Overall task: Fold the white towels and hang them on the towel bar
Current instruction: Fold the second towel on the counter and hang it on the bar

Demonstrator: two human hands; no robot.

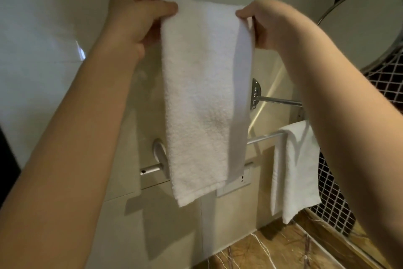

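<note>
The person is holding a folded white hand towel (205, 94) up in front of the pale glossy wall (43, 50), and it is hanging straight down as a long narrow strip. The left hand (135, 20) is pinching the upper left corner, its grip closing on the cloth between thumb and fingers. The right hand (268, 26) is pinching the upper right corner in the same way.

The towel's lower edge is hanging in front of the chrome towel bar (265, 137), which is running behind it. I cannot tell whether the cloth is touching the bar. A second white towel (294, 170) is hanging folded over the bar's right end, well apart from the held one.

A round mirror (359, 28) is sitting at the upper right against dark mosaic tile (333, 203). A brown marble tabletop (272, 251) is showing below.
</note>
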